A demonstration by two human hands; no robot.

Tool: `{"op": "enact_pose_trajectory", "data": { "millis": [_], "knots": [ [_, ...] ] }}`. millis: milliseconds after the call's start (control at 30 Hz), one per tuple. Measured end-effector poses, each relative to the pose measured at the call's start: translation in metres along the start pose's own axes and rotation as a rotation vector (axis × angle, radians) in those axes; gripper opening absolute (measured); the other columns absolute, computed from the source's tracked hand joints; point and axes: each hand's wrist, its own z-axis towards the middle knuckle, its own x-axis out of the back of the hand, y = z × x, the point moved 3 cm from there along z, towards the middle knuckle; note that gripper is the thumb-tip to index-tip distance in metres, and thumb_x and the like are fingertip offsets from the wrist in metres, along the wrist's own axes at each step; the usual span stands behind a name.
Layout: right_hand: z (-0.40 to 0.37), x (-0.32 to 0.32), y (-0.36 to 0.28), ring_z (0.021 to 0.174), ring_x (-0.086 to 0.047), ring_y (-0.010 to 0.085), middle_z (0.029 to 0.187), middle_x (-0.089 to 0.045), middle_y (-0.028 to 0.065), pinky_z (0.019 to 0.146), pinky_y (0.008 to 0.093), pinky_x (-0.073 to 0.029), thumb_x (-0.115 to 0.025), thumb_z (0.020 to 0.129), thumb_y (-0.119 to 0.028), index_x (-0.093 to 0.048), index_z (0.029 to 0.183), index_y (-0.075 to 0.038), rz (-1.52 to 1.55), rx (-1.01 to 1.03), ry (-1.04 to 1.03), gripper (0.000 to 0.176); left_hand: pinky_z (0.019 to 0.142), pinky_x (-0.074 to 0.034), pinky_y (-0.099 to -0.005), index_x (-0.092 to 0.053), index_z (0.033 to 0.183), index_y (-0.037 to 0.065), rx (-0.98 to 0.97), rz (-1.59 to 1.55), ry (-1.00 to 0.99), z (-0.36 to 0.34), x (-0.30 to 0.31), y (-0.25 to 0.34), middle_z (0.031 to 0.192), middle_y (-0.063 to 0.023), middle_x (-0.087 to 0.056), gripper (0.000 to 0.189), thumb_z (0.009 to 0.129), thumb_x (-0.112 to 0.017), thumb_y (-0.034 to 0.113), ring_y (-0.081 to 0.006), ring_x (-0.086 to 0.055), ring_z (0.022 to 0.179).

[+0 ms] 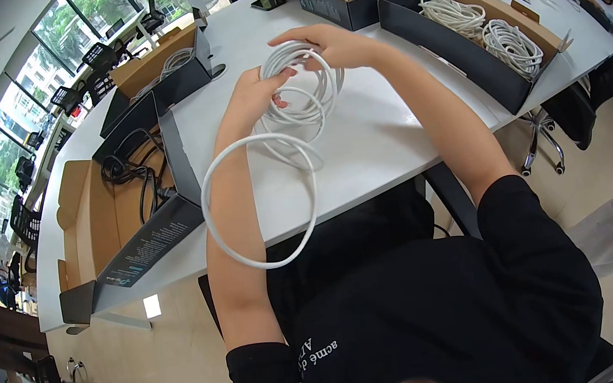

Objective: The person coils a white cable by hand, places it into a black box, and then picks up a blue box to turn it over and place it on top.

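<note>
Above the white table, my left hand (254, 100) grips the near left side of a coiled white cable (300, 115), thumb across the strands. My right hand (335, 46) curls over the top and right of the same coil, its index finger reaching left along the upper edge. Part of its grip is hidden behind the strands. A loose loop of the cable drops toward me and lies across my left forearm, passing beyond the table's front edge.
Open black boxes stand around the table (220, 125): one with black cables (135, 170) at left, one with a cable coil (176, 61) behind it, one at back, and one holding white cable coils (512, 49) at right. Other people sit farther back.
</note>
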Motion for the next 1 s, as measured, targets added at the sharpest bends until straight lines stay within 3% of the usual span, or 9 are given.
{"op": "enact_pose_trajectory", "data": {
  "millis": [67, 167, 367, 400, 500, 633, 733, 933, 1000],
  "knots": [
    [-0.004, 0.009, 0.001, 0.096, -0.053, 0.0116, 0.107, -0.057, 0.008, 0.084, 0.0236, -0.041, -0.055, 0.069, -0.003, -0.048, 0.121, -0.002, 0.252, -0.067, -0.124, 0.052, 0.049, -0.044, -0.0242, -0.062, 0.087, -0.003, 0.004, -0.005, 0.006, -0.005, -0.002, 0.007, 0.066, -0.0039, -0.054, 0.026, 0.078, -0.058, 0.021, -0.0105, -0.048, 0.053],
    [-0.006, 0.013, -0.001, 0.094, -0.053, 0.0117, 0.104, -0.057, 0.0073, 0.08, 0.025, -0.042, -0.058, 0.068, -0.007, -0.05, 0.117, -0.001, 0.574, -0.176, -0.157, 0.051, 0.051, -0.045, -0.0241, -0.061, 0.086, -0.002, -0.009, 0.036, 0.004, -0.007, -0.002, 0.011, 0.067, -0.0029, -0.052, 0.023, 0.078, -0.059, 0.02, -0.0094, -0.046, 0.052],
    [-0.002, -0.008, -0.021, 0.079, -0.058, 0.0213, 0.096, -0.06, 0.014, 0.066, 0.0325, -0.043, -0.062, 0.066, -0.01, -0.057, 0.098, -0.002, -0.495, -0.294, 0.035, 0.034, 0.056, -0.048, -0.0237, -0.051, 0.098, -0.003, -0.027, 0.157, 0.092, -0.003, 0.0, 0.005, 0.08, -0.0059, -0.053, 0.032, 0.076, -0.062, 0.019, -0.0087, -0.05, 0.061],
    [-0.005, -0.012, -0.014, 0.073, -0.058, 0.0266, 0.088, -0.06, 0.0139, 0.063, 0.0338, -0.045, -0.065, 0.066, -0.012, -0.055, 0.097, -0.004, -0.553, -0.079, 0.269, 0.033, 0.056, -0.048, -0.0233, -0.049, 0.1, -0.003, -0.042, 0.15, 0.11, -0.002, 0.0, 0.002, 0.082, -0.0073, -0.053, 0.036, 0.076, -0.063, 0.019, -0.0092, -0.051, 0.062],
    [-0.008, -0.028, -0.027, 0.07, -0.058, 0.0291, 0.081, -0.06, 0.0104, 0.061, 0.0364, -0.045, -0.067, 0.066, -0.013, -0.053, 0.1, -0.007, -0.747, 0.243, 0.579, 0.037, 0.057, -0.048, -0.0232, -0.042, 0.107, -0.005, -0.076, 0.115, 0.106, -0.003, -0.003, 0.003, 0.087, -0.0101, -0.055, 0.045, 0.074, -0.063, 0.018, -0.0105, -0.054, 0.069],
    [-0.004, -0.024, -0.012, 0.072, -0.058, 0.0302, 0.078, -0.06, 0.011, 0.062, 0.0386, -0.045, -0.066, 0.067, -0.014, -0.051, 0.1, -0.009, -0.721, 0.173, 0.455, 0.036, 0.057, -0.047, -0.0253, -0.03, 0.117, -0.008, -0.108, 0.126, 0.082, -0.005, -0.006, 0.009, 0.085, -0.0143, -0.056, 0.063, 0.069, -0.064, 0.017, -0.0171, -0.058, 0.067],
    [-0.002, -0.012, 0.008, 0.071, -0.058, 0.0312, 0.074, -0.06, 0.0121, 0.061, 0.0396, -0.044, -0.065, 0.068, -0.015, -0.051, 0.094, -0.008, -0.674, 0.077, 0.494, 0.03, 0.063, -0.048, -0.0281, -0.021, 0.124, -0.007, -0.146, 0.112, 0.094, -0.005, -0.002, 0.013, 0.096, -0.0191, -0.055, 0.077, 0.067, -0.066, 0.018, -0.0197, -0.058, 0.08],
    [-0.003, 0.02, 0.048, 0.073, -0.058, 0.0327, 0.073, -0.061, 0.0121, 0.063, 0.0407, -0.046, -0.065, 0.069, -0.025, -0.056, 0.083, -0.009, -0.61, -0.242, 0.623, 0.023, 0.075, -0.046, -0.0293, -0.007, 0.133, -0.003, 0.073, 0.031, -0.103, -0.007, 0.015, 0.007, 0.12, -0.0277, -0.041, 0.103, 0.061, -0.073, 0.031, -0.026, -0.054, 0.098],
    [-0.006, 0.03, 0.058, 0.065, -0.06, 0.0277, 0.067, -0.062, 0.0103, 0.062, 0.0367, -0.047, -0.063, 0.07, -0.028, -0.06, 0.074, -0.007, -0.514, -0.285, 0.707, 0.022, 0.078, -0.046, -0.0294, -0.007, 0.133, -0.003, 0.111, 0.009, -0.16, -0.002, 0.011, -0.009, 0.121, -0.023, -0.043, 0.098, 0.066, -0.071, 0.029, -0.0246, -0.052, 0.101]
  ]
}}
